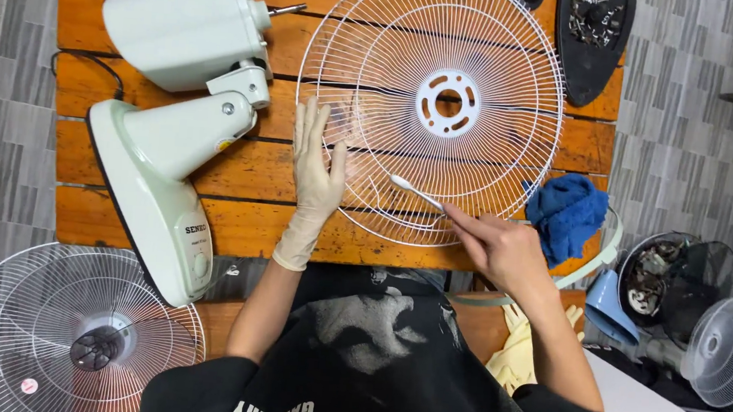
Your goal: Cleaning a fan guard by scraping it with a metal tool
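A round white wire fan guard (429, 107) lies flat on the orange slatted wooden table (249, 168), its white plastic hub ring with slots sitting near the middle of the boards. The person's left hand (315, 172), in a pale latex glove, rests open and flat with the fingers stretched out over the guard's left rim, pressing on the wires there. The right hand (497, 245) is bare and closed around the handle of a small white brush (415, 190), like a toothbrush, whose head touches the wires at the guard's lower edge.

To the left of the guard, a pale green fan body (176, 107) lies on its side on the table: the motor housing with its bare metal shaft points up towards the far edge, and the base with its control panel hangs over the near edge. A crumpled blue cloth (565, 213) sits at the right end of the table, just beside the guard's rim. A black teardrop-shaped tray (591, 50) holding small metal parts lies at the far right corner.

On the grey tiled floor at lower left lies another white wire fan grille (74, 332) with a dark hub. At right, on the floor, stand a small grey fan (726, 347) and a dark open fan housing (662, 278). A pair of yellowish gloves (518, 346) lies beside the person's right forearm.
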